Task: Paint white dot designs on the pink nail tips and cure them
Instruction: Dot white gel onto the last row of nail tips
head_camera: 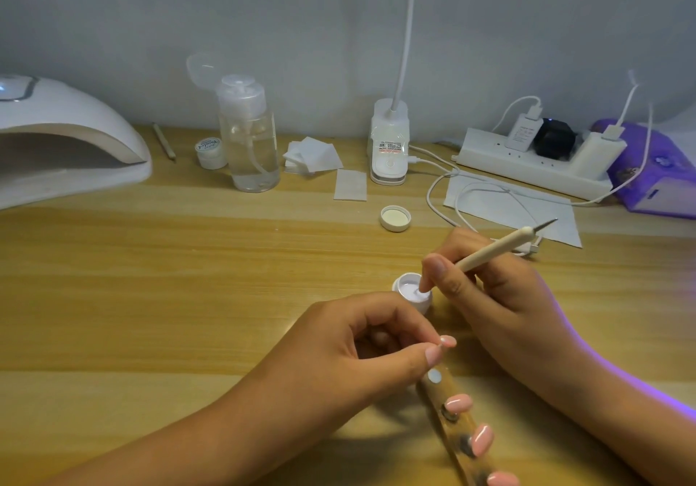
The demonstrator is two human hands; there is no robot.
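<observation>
Pink nail tips [458,402]: three on stand [446,432], one in left hand [339,346].

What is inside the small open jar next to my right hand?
The jar holds white paint. The right hand aims the dotting tool into it, but a finger covers the tool's lower end, so contact with the paint is not visible.
</observation>
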